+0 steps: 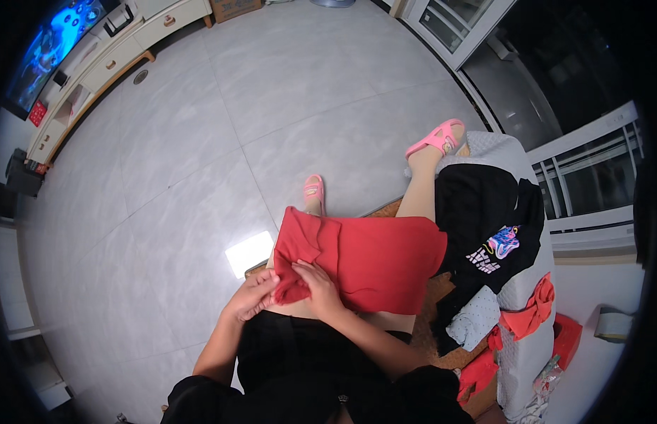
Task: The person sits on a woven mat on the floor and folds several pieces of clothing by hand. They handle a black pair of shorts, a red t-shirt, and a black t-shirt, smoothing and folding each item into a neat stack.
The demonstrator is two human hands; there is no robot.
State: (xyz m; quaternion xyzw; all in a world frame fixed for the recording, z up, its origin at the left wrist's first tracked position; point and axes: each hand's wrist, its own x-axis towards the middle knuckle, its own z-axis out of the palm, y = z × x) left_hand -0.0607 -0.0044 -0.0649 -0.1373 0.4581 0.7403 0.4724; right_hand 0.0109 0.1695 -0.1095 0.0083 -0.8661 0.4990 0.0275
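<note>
A red cloth [388, 261], perhaps a garment, lies spread across my lap and thighs. Its left end is folded over and bunched between my hands. My left hand [254, 295] pinches the bunched edge at the near left corner, thumb and fingers closed on it. Just to the right, my right hand [318, 288] rests on the folded part with its fingers stretched out over the cloth. The undersides of the folds are hidden.
On the seat to my right lie a black printed garment [484, 205], a pale dotted cloth [475, 318] and a red cloth piece [533, 311]. My feet wear pink sandals [438, 138]. Past the grey tiled floor [166, 155] stands a long cabinet [113, 63] with a lit screen [56, 49].
</note>
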